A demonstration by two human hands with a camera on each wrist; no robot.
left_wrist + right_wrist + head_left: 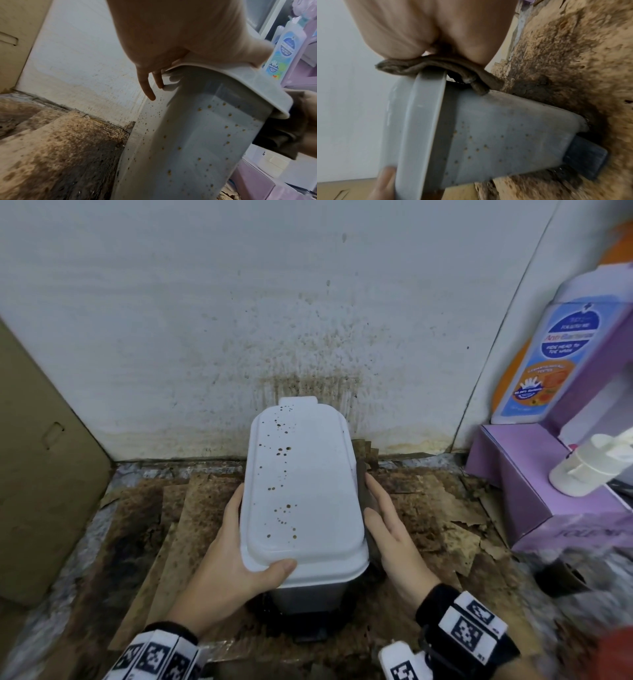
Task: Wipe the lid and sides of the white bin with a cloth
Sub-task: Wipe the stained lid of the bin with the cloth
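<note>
The white bin (301,484) stands on the floor against the wall, its shut lid dotted with brown spots. My left hand (236,553) grips the lid's near-left corner, thumb on top and fingers down the left side (197,135). My right hand (387,522) lies flat along the bin's right side and presses a dark brown cloth (364,494) against it. In the right wrist view the cloth (436,65) is bunched under my palm (419,33) on the lid's rim, and the spotted side wall (496,142) shows below it. A black pedal (585,155) sticks out at the base.
Stained, torn cardboard sheets (191,508) cover the floor around the bin. The wall (308,354) behind is spattered brown. A cardboard box (44,474) stands at the left. At the right are a purple box (534,501), a soap bottle (548,354) and a white pump top (589,463).
</note>
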